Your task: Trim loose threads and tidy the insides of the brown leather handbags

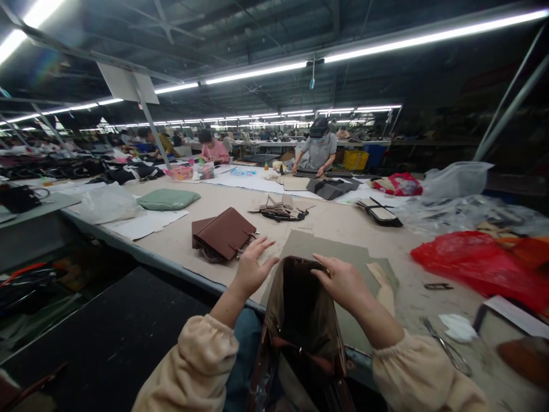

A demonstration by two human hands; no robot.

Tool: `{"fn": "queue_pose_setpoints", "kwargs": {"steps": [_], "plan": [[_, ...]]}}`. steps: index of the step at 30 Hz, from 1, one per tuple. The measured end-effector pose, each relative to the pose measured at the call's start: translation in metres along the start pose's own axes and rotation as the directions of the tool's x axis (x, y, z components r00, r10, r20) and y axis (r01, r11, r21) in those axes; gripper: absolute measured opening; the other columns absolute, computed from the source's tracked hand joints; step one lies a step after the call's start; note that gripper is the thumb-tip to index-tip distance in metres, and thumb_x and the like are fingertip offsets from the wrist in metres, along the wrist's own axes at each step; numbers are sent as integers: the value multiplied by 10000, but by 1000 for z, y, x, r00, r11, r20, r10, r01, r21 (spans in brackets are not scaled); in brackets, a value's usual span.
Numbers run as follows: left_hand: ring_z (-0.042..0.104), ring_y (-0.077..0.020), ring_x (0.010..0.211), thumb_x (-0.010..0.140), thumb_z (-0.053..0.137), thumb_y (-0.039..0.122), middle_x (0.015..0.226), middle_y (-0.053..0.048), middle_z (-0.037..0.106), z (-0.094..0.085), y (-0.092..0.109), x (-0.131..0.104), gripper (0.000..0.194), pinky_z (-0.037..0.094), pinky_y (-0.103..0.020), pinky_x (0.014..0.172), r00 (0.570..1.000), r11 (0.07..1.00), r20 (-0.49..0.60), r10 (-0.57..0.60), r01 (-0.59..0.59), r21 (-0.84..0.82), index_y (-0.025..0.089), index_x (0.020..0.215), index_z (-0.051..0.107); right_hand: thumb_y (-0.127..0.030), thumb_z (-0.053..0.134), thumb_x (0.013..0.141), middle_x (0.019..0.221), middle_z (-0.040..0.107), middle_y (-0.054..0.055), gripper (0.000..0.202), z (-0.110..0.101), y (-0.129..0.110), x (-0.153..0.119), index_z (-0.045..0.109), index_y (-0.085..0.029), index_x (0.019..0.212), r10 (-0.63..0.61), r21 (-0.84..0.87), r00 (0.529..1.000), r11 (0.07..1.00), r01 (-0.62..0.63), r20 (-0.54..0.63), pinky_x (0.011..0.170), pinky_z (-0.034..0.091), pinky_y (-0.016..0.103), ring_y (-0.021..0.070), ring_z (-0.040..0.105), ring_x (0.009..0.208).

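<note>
A handbag (338, 332) with brown trim stands at my lap against the table edge, its mouth open toward me and showing a dark interior with a brownish lining. My left hand (255, 268) is just left of the bag's upper rim, fingers stretched and apart, the thumb pointing at the rim. At the right side of the mouth, my right hand (343, 283) has its index finger and thumb spread over the opening; whether it touches the rim is hard to tell. Beyond my left hand a brown handbag (225, 232) lies on its side on the table.
Grey-green sheets (300, 246) lie under and behind the bag. Scissors (446, 346), a small thread snipper (437, 286) and a red plastic bag (467, 260) are on the right. Farther back are stacked strips (281, 207) and a green folded piece (168, 199). A co-worker (319, 151) works across the table.
</note>
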State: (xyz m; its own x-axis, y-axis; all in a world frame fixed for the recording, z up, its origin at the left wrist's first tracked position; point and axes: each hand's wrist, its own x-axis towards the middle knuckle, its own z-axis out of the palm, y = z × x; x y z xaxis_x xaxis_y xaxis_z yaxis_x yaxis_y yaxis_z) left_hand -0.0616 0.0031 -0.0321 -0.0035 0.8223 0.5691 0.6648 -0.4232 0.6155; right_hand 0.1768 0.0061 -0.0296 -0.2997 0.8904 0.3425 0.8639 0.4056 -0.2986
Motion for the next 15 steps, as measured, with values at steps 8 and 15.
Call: {"fn": "queue_pose_setpoints", "kwargs": {"steps": [8,15], "plan": [[443,-258,1161,684,688,322,1166,-48,563,29,45,4,203,236,-510,1039,957,950,243,159,-215,227,238,867,661,-299,579,762,925,668,23,373,3,6,1,597,-215,1126,-1,130,998,991,10,-67,657,465,266,157,597,719],[441,-261,1144,707,668,313,1114,-40,579,44,54,7,148,173,-526,1036,954,908,261,149,-237,347,210,811,653,-290,573,762,944,671,34,370,5,9,2,602,-203,1121,0,168,997,986,13,-75,661,467,262,148,596,698]]}}
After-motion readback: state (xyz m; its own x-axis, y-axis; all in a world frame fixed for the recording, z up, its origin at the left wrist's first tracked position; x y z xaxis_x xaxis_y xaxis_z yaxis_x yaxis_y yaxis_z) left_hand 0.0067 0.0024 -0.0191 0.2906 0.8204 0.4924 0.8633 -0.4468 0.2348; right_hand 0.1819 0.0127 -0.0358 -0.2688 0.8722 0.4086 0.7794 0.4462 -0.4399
